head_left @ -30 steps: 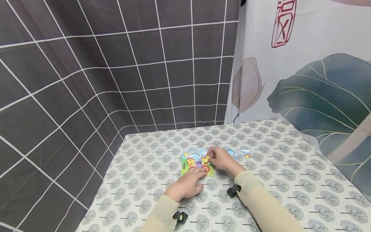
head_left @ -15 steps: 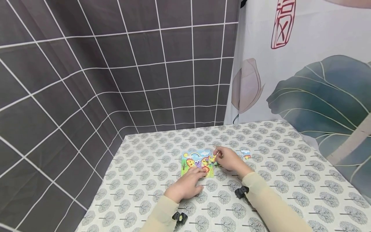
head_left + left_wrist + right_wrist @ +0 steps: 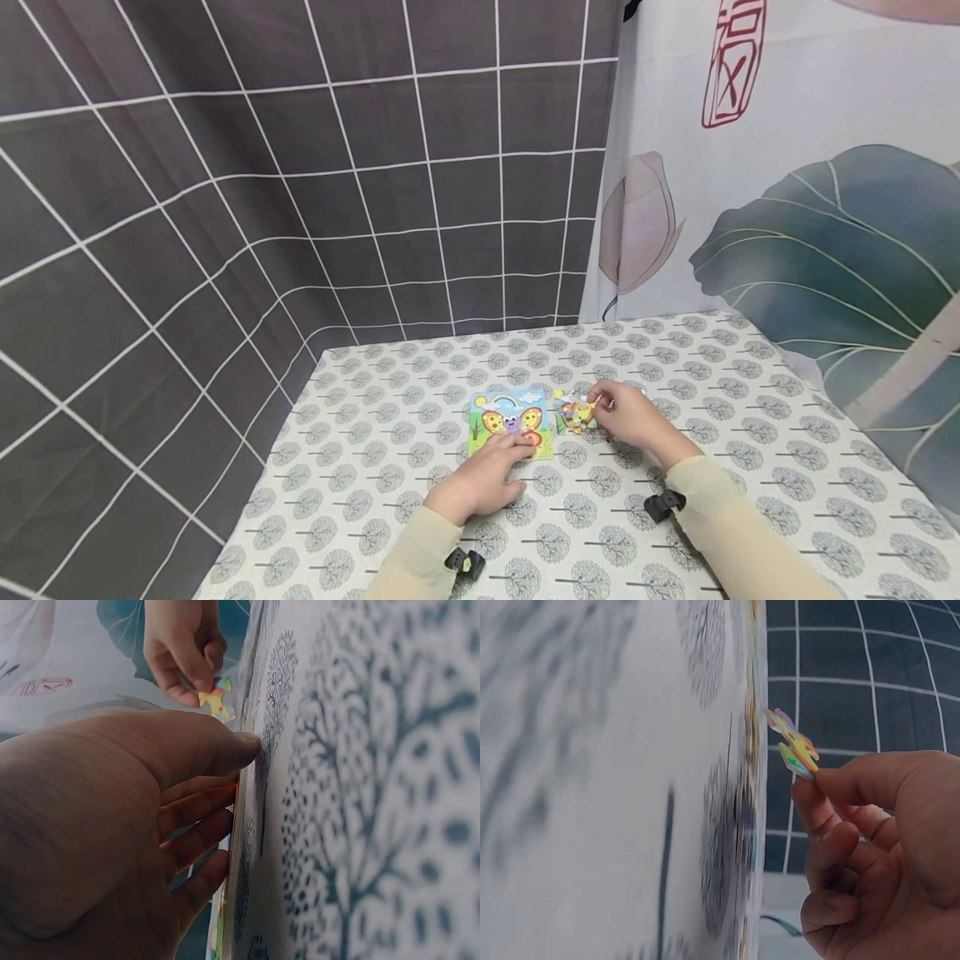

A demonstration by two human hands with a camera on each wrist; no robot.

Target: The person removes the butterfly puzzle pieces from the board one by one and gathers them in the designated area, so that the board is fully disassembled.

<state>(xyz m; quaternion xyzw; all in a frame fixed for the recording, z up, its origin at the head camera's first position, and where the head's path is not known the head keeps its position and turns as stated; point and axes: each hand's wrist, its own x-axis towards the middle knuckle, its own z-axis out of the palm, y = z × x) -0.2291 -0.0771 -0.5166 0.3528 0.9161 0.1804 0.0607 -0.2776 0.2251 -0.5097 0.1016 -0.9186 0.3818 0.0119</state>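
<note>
A square butterfly picture board [image 3: 478, 407] lies on the table in the head view. My left hand [image 3: 483, 479] rests on its lower part, fingers extended over the butterfly's lower wings. The left wrist view shows those fingers along the board's edge. To the right of the board, my right hand [image 3: 633, 417] pinches a yellow jigsaw piece [image 3: 583, 412] between thumb and index finger. This jigsaw piece [image 3: 799, 750] is tilted in the right wrist view, with orange, purple and green parts. Under it in the head view lie colourful jigsaw pieces [image 3: 559, 395], partly hidden by the held one and the right hand.
The table has a white cloth [image 3: 375, 500] printed with grey trees. A dark grid-patterned curtain [image 3: 465, 192] hangs behind and at the left, and a white floral curtain [image 3: 675, 250] at the right. A black band sits on each sleeve.
My right hand has moved right with the jigsaw piece, from over the picture board to over the pieces beside it. The left hand has stayed in place.
</note>
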